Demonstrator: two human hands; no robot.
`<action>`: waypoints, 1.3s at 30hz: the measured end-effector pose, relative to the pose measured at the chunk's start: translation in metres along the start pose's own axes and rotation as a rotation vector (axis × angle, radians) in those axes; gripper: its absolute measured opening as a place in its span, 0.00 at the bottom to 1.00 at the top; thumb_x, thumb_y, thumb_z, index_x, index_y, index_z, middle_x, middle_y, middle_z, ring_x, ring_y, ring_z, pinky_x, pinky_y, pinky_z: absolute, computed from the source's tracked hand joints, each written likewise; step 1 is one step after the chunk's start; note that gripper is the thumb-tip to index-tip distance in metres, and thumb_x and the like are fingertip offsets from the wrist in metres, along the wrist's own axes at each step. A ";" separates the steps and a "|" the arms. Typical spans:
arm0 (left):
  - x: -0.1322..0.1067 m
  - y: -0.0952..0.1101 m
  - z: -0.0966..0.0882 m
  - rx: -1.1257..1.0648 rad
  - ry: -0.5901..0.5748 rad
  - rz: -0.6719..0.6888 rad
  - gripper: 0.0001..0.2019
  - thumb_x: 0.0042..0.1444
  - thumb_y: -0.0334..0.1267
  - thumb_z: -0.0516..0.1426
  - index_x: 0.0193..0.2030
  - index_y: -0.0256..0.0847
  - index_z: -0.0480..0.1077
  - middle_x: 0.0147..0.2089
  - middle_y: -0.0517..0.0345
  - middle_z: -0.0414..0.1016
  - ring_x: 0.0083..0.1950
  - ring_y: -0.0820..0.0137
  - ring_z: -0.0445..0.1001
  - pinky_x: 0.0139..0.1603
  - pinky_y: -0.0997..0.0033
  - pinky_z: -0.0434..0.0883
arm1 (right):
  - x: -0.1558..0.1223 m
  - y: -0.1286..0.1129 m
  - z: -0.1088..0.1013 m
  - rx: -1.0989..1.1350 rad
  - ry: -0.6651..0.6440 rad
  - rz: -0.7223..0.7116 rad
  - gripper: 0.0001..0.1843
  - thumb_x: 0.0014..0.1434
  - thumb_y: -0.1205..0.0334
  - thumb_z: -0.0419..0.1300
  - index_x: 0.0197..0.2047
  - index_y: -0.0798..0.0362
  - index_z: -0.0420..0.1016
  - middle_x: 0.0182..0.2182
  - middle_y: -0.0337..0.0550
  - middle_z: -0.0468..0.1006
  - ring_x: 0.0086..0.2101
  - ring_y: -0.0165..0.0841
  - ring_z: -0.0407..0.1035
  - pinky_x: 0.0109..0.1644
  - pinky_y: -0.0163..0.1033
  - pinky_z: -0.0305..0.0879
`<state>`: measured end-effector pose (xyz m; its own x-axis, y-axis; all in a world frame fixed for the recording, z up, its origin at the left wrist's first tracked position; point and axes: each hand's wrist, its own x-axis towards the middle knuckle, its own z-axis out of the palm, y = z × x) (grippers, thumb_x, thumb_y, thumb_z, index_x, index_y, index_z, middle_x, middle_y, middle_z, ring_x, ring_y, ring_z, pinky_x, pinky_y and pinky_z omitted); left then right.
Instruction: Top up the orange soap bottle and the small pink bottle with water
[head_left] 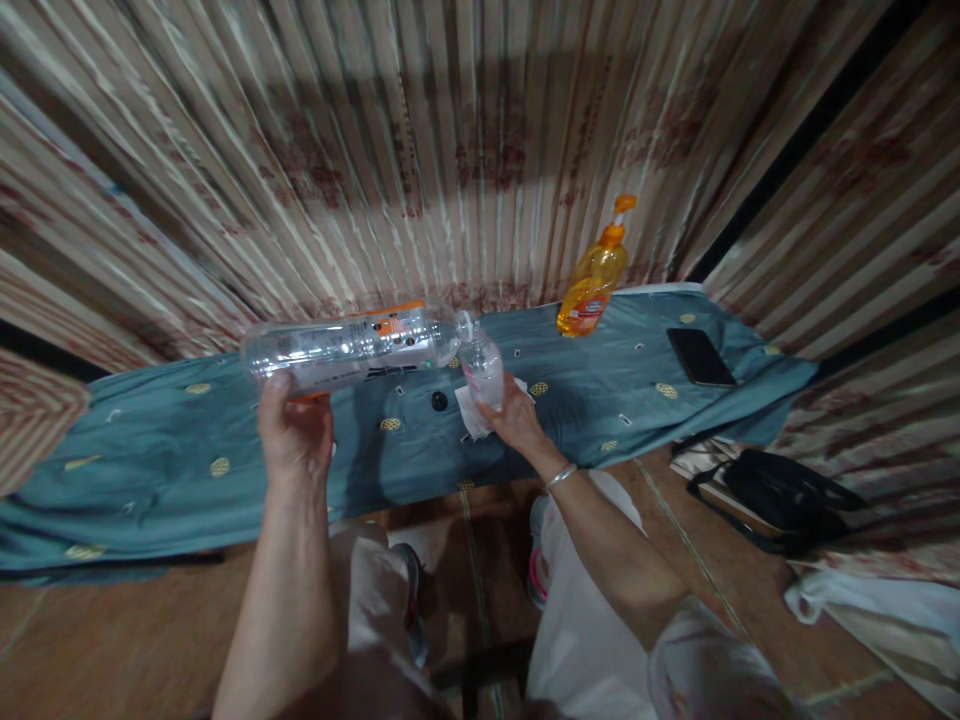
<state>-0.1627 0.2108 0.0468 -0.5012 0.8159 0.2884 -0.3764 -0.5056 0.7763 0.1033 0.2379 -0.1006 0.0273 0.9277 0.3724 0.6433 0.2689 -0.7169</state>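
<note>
Our left hand (296, 430) clasps a large bottle (345, 348), our right hand (517, 415) a small bottle (481, 368); a pump bottle (594, 280) stands near the surface's (427, 465) far edge.

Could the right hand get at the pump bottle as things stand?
Probably not without letting go: the right hand holds the small bottle, though the way to the pump bottle looks free.

"Can you read anything on the pump bottle (596, 272)?"
"No, its red-and-white label (591, 309) is too blurred."
"And the large clear bottle (315, 352) to its left?"
"An orange-and-white label (403, 332) with dark marks, illegible too."
"The blue-green cloth (427, 460) under the pump bottle?"
"Small printed marks, no readable words."
</note>
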 end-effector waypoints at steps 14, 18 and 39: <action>0.006 -0.006 -0.013 0.057 -0.103 0.034 0.17 0.44 0.50 0.70 0.26 0.47 0.68 0.36 0.61 0.82 0.56 0.60 0.80 0.58 0.59 0.77 | 0.000 -0.005 -0.004 0.013 -0.013 0.006 0.34 0.58 0.60 0.68 0.65 0.60 0.68 0.55 0.63 0.82 0.55 0.51 0.79 0.61 0.53 0.76; 0.006 -0.006 -0.015 0.093 -0.101 0.032 0.15 0.46 0.50 0.70 0.27 0.49 0.69 0.37 0.63 0.82 0.56 0.59 0.81 0.59 0.58 0.77 | 0.000 -0.005 -0.004 -0.004 -0.020 0.005 0.34 0.59 0.59 0.67 0.66 0.60 0.67 0.55 0.63 0.82 0.55 0.51 0.79 0.61 0.54 0.75; 0.003 0.001 -0.016 0.078 -0.033 -0.102 0.18 0.39 0.51 0.72 0.31 0.49 0.72 0.43 0.60 0.83 0.55 0.60 0.79 0.51 0.62 0.78 | 0.000 -0.003 -0.003 0.009 -0.006 -0.029 0.32 0.59 0.59 0.66 0.64 0.59 0.67 0.55 0.61 0.82 0.54 0.50 0.79 0.60 0.53 0.76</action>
<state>-0.1772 0.2087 0.0393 -0.4368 0.8714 0.2233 -0.3613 -0.3972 0.8436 0.1036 0.2359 -0.0967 0.0041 0.9210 0.3896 0.6366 0.2981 -0.7113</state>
